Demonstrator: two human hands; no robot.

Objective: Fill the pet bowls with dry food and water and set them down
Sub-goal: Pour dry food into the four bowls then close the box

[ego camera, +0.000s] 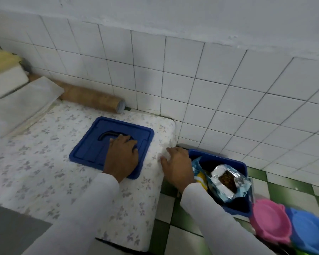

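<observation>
A single head-worn wide-angle view looks forward and steeply down from above the person's arms, close to both hands. The left hand (122,153) sits near centre frame, the right hand (177,165) just right of it; the tiled wall (210,80) faces the camera across the upper half.

Two bare hands, left hand (122,155) and right hand (179,165), without rings or gloves. Behind the fingers, from each wrist back, long plain white sleeves (219,216) of smooth fabric, no markings or cuffs buttons visible.
</observation>
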